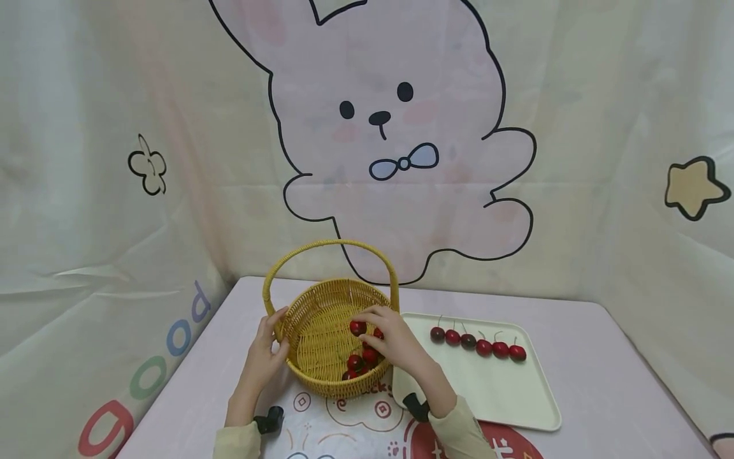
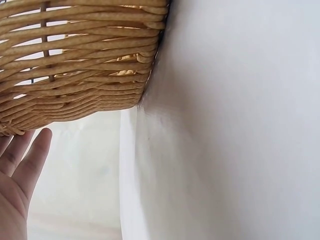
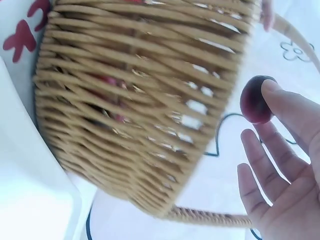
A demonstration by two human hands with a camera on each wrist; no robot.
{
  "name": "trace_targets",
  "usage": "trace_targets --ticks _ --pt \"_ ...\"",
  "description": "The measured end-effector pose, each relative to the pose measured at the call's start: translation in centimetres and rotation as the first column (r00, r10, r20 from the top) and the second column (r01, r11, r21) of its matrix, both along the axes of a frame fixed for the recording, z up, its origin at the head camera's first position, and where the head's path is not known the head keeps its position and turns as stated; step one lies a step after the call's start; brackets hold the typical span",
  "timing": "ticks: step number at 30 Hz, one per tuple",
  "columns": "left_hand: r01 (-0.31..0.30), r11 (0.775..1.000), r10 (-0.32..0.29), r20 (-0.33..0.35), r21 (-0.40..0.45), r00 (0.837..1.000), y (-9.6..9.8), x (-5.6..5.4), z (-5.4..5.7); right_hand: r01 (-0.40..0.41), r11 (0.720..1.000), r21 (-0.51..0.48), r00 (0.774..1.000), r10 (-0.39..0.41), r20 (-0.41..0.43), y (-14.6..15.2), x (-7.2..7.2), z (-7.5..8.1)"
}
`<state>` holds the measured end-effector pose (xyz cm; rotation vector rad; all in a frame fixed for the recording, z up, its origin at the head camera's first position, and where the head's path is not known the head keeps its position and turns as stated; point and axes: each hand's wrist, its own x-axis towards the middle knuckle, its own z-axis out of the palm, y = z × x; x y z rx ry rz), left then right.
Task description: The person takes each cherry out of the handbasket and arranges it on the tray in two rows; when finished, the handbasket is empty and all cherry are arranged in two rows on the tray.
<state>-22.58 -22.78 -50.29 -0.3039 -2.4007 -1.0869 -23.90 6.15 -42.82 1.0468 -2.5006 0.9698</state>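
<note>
A yellow wicker basket (image 1: 321, 347) with a tall arched handle stands on the table, several dark red cherries gathered along its right side. Over the basket, my right hand (image 1: 390, 338) pinches one cherry (image 3: 256, 100) between thumb and fingertip; the other fingers are spread in the right wrist view. At the basket's left rim, near the foot of the handle, my left hand (image 1: 266, 350) touches the wicker. Its fingers (image 2: 31, 162) look straight in the left wrist view, some tips hidden behind the rim, and the thumb is out of that view.
To the basket's right lies a cream rectangular tray (image 1: 487, 389), its left edge close beside the basket. Several stemmed cherries (image 1: 484, 347) sit in a row across its far part. A cloth backdrop (image 1: 573, 159) with cartoon drawings rises behind and at both sides of the table.
</note>
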Motion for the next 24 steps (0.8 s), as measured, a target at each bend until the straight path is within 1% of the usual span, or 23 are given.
trace_targets --ticks 9,16,24 --pt "-0.001 1.000 0.001 -0.003 -0.006 1.000 -0.1 -0.1 -0.1 0.060 0.996 -0.059 0.998 -0.061 -0.014 1.4 0.3 0.9" --pt "-0.004 1.000 0.004 -0.007 -0.012 1.000 -0.1 -0.2 -0.1 0.046 0.984 -0.170 0.999 -0.044 0.012 2.6 0.4 1.1" --pt "0.000 1.000 0.000 -0.020 -0.003 1.000 -0.1 -0.3 -0.2 0.069 0.977 -0.200 0.998 -0.069 0.009 4.2 0.3 1.8"
